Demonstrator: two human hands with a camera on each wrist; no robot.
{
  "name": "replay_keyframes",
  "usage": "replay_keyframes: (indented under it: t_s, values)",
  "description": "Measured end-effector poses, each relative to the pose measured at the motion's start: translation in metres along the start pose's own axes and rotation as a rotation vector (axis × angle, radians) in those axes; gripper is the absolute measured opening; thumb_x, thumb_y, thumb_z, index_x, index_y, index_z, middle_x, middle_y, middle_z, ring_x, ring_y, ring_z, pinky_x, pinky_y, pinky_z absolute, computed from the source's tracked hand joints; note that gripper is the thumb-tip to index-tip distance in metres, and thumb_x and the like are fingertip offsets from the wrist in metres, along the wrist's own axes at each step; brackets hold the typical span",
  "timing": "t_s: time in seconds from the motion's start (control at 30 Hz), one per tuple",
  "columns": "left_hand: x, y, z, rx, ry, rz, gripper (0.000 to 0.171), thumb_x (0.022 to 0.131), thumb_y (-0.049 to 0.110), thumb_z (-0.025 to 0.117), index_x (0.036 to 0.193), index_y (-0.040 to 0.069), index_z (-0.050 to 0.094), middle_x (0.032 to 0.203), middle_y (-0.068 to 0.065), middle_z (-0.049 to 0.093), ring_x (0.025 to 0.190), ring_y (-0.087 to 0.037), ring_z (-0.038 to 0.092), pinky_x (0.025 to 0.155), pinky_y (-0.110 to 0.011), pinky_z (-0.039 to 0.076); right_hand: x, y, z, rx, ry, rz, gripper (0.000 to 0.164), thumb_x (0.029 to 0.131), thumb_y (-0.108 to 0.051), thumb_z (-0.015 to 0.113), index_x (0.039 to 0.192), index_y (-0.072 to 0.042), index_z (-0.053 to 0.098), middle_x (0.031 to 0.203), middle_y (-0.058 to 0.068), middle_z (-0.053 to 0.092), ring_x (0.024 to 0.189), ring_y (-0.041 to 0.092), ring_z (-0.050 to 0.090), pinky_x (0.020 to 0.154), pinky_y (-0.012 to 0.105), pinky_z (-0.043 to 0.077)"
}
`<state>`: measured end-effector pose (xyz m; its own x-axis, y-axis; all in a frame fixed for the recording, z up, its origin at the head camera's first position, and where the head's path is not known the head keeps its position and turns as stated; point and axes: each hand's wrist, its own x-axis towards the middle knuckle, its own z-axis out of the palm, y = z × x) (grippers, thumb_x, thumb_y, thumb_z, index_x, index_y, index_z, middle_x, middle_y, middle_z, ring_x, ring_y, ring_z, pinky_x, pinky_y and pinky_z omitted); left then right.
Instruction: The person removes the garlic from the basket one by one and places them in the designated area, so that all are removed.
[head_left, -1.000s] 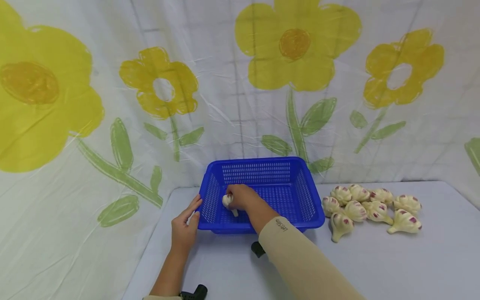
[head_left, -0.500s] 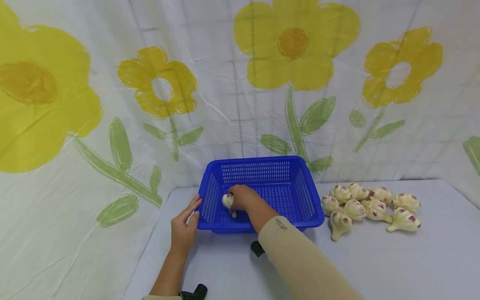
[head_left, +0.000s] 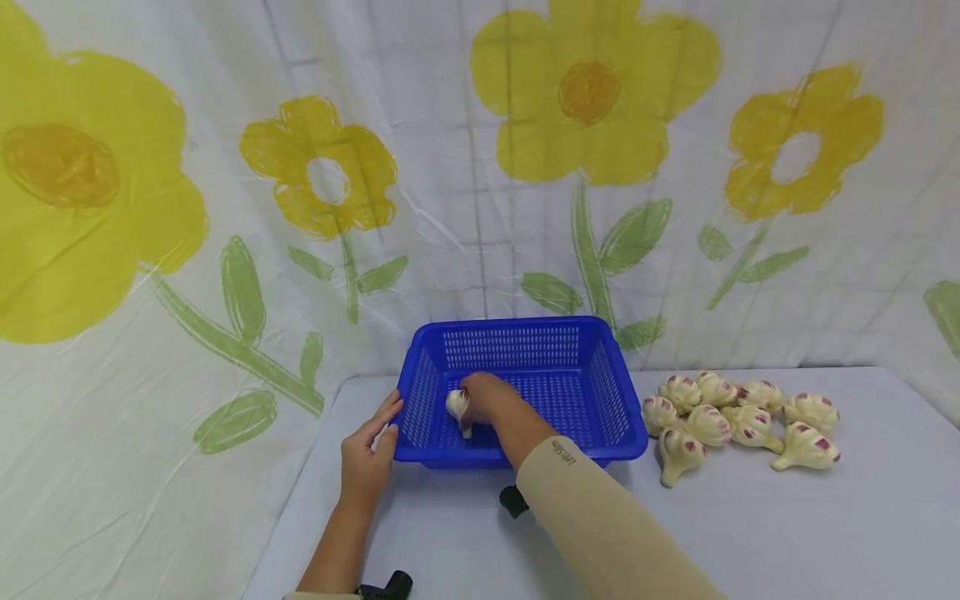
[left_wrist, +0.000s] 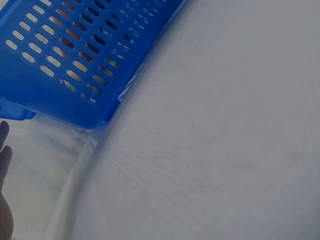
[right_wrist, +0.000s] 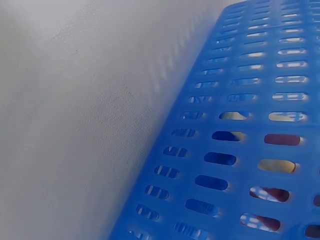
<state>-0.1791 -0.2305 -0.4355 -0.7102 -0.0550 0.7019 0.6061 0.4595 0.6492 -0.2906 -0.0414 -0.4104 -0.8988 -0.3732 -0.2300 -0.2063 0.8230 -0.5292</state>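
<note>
Inside the blue plastic basket (head_left: 570, 450), near its left wall, my right hand (head_left: 489, 400) grips a white and purple garlic bulb (head_left: 457, 403) with its stem end pointing down toward me. My left hand (head_left: 365, 458) rests its fingers against the outside of the basket's left rim. In the left wrist view only a few fingers (left_wrist: 5, 160) show at the left edge, below the slotted basket wall (left_wrist: 75, 110). The right wrist view has the basket's slotted side (right_wrist: 210, 170), with pale and reddish patches behind the slots; the hand itself is hidden there.
Several garlic bulbs (head_left: 708, 425) lie in a cluster on the white-covered table (head_left: 750, 533) right of the basket. A white curtain (head_left: 442, 250) with yellow flowers hangs behind the table. A black wrist strap part (head_left: 513, 501) shows under the right forearm.
The garlic bulb has turned slightly in my right hand, its stem swinging a little to the left. The left hand and the basket stay where they were.
</note>
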Motion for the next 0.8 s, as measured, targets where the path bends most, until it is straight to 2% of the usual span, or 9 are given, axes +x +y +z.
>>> replay_keyframes:
  t_s: [0.23, 0.37, 0.53, 0.8]
  values:
    - [-0.01, -0.039, 0.005, -0.022, 0.016, 0.007, 0.034, 0.089, -0.01, 0.056, 0.12, -0.004, 0.068, 0.129, -0.021, 0.063, 0.126, -0.009, 0.057, 0.105, -0.015, 0.041, -0.003, 0.003, -0.001, 0.0, 0.015, 0.015, 0.065, 0.07, -0.022, 0.088, 0.129, -0.011, 0.062, 0.119, 0.006, 0.067, 0.107, 0.024, 0.062, 0.096, 0.046, 0.05]
    - [-0.014, -0.042, 0.005, 0.009, 0.018, -0.002, 0.035, 0.087, -0.013, 0.056, 0.119, -0.005, 0.068, 0.128, -0.023, 0.063, 0.125, -0.008, 0.057, 0.104, -0.013, 0.041, -0.004, 0.004, 0.001, -0.016, 0.007, 0.015, 0.065, 0.07, -0.023, 0.089, 0.128, -0.012, 0.063, 0.119, 0.005, 0.068, 0.108, 0.024, 0.062, 0.096, 0.045, 0.051]
    - [-0.013, -0.044, 0.006, 0.002, 0.023, 0.021, 0.033, 0.086, -0.014, 0.057, 0.117, -0.008, 0.068, 0.126, -0.027, 0.063, 0.125, -0.017, 0.059, 0.104, -0.014, 0.042, -0.005, 0.003, 0.001, -0.013, 0.005, 0.027, 0.068, 0.071, -0.024, 0.088, 0.132, -0.012, 0.06, 0.123, 0.006, 0.066, 0.11, 0.024, 0.062, 0.096, 0.044, 0.051]
    - [-0.011, -0.044, 0.004, -0.027, 0.007, -0.04, 0.037, 0.089, -0.011, 0.054, 0.122, -0.002, 0.067, 0.132, -0.018, 0.062, 0.127, -0.003, 0.055, 0.106, -0.015, 0.041, -0.004, 0.002, -0.002, -0.009, 0.002, 0.019, 0.066, 0.073, -0.024, 0.087, 0.132, -0.012, 0.061, 0.123, 0.006, 0.066, 0.11, 0.024, 0.061, 0.096, 0.044, 0.051]
